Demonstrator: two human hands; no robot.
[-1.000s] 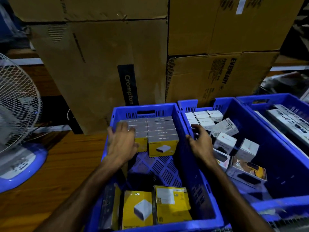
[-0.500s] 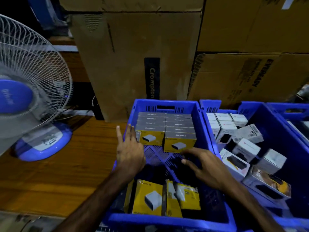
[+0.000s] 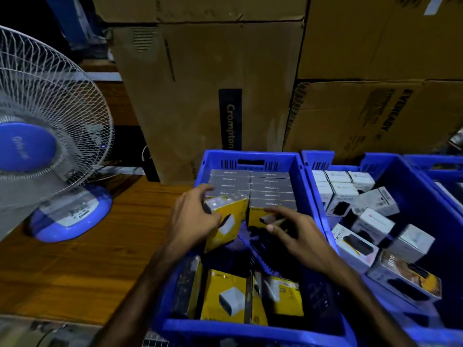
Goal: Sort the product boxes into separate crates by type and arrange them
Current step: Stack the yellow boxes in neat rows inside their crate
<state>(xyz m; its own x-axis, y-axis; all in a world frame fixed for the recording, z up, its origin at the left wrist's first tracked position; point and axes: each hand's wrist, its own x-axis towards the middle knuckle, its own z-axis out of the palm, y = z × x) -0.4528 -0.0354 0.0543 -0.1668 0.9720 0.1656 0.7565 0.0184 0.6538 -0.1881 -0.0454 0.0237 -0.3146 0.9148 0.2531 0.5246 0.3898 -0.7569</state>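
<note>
mid-sort, left hand (image 3: 193, 219) curled round a tilted yellow charger box (image 3: 226, 221) at the left edge of the blue crate (image 3: 250, 159), right hand (image 3: 298, 234) fingers loosely spread against the front box of the stacked rows (image 3: 269, 189). best squared upright, then pressed flush.

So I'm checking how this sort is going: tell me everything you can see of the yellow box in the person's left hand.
The yellow box is a small glossy carton, yellow on its front with a picture of a white cube-shaped device, and with a grey top. It is tilted, leaning out from the front of the left-hand row of matching boxes inside the blue crate. The left hand grips its left side, fingers curled over the top. Its lower end reaches toward the crate floor; motion blur hides the print.
</note>
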